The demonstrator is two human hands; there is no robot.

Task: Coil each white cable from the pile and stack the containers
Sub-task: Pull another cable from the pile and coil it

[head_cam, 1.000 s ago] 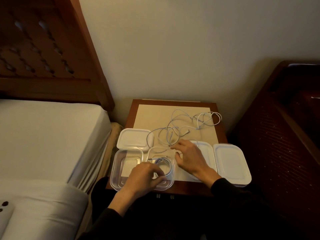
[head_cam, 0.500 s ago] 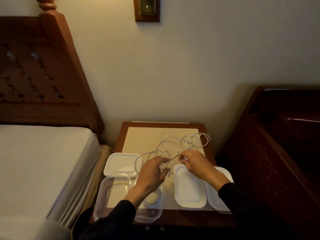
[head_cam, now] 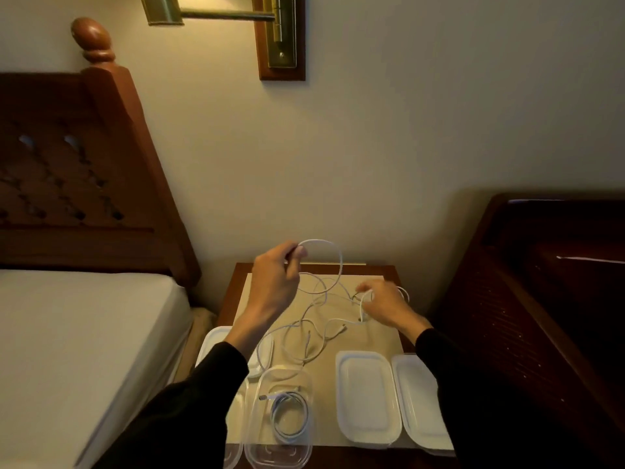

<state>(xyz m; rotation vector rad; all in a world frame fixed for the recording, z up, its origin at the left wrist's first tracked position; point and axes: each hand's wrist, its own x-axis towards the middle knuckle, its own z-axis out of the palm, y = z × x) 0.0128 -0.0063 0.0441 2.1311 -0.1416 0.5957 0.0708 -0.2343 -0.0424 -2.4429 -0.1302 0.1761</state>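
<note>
In the head view, the left hand [head_cam: 275,282] was raised above the table [head_cam: 233,292], its fingers [head_cam: 299,251] pinching one white cable [head_cam: 333,257] that arced into a loop toward 3 o'clock and ran down into the pile of cables [head_cam: 314,330] at the table's middle. The right hand [head_cam: 385,304] was low over the pile's 3 o'clock side, slightly blurred; its curled fingers seemed to hold a strand, though the exact grip was hard to make out. At 6 o'clock from the pile stood a clear container [head_cam: 282,374] with a coiled cable [head_cam: 291,416] inside. A second clear container [head_cam: 235,445] at its 9 o'clock was mostly hidden by the dark left sleeve [head_cam: 189,411] and cut by the frame's bottom edge. A white lid [head_cam: 213,343] was partly covered by the left forearm. Two more white lids [head_cam: 367,397] lay side by side at 4 o'clock, the outer lid [head_cam: 417,401] overlapped by the right sleeve [head_cam: 449,384].
</note>
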